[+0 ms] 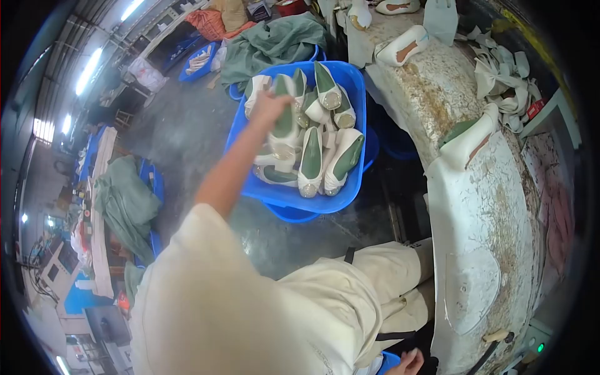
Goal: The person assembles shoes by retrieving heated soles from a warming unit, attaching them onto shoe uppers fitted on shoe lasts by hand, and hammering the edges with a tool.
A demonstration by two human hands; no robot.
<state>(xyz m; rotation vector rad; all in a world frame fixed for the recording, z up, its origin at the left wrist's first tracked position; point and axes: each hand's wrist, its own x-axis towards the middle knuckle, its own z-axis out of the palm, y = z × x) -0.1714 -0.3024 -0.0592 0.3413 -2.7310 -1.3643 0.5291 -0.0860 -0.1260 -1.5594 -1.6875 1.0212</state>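
My left hand [272, 107] reaches over a blue plastic tub [342, 201], its fingers closed on the heel end of a pale flat shoe [284, 125] with a green insole. Motion blurs this hand and shoe somewhat. Several similar white flats, with round ornaments on their toes, fill the tub around it; one flat shoe [310, 159] lies toe down at the near side. At the bottom edge, my right hand [409, 362] shows only in part, fingers curled, beside a bit of blue plastic [389, 361]. Anything inside those fingers is hidden.
On the right, a worn, stained workbench [431, 100] carries a white shoe [472, 137], another white shoe [403, 45] and a heap of pale scraps [503, 78]. Green cloth [275, 50] lies behind the tub. More green cloth [128, 200] drapes over blue containers at left.
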